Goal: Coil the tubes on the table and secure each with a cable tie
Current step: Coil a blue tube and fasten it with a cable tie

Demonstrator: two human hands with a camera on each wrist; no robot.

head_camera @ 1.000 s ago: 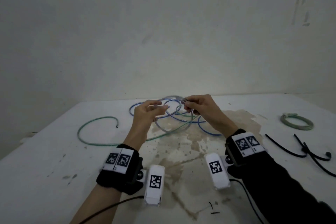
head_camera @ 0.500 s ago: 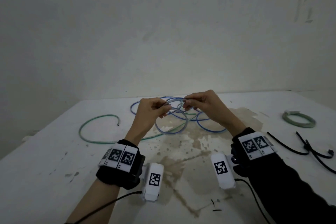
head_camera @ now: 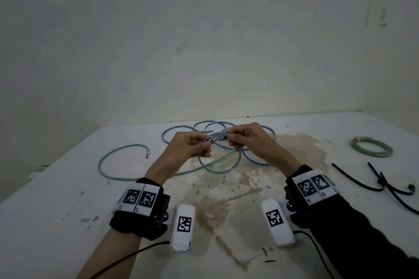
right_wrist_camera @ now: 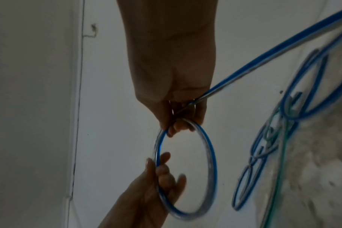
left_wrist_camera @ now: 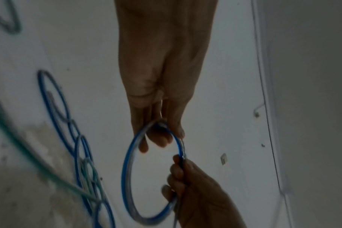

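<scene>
Both hands hold one raised loop of blue tube [head_camera: 217,166] above the table [head_camera: 56,210]: left hand [head_camera: 188,146] and right hand [head_camera: 247,137] each pinch its top; loose tube trails beyond the right hand.

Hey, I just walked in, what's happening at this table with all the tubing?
A person is coiling a clear tube with a blue stripe. The left hand and right hand both pinch the top of one loop, held above the table, while the rest of that tube lies in loose loops behind. A green tube lies uncoiled at left. A green coil already sits at far right, near the black cable ties.
</scene>
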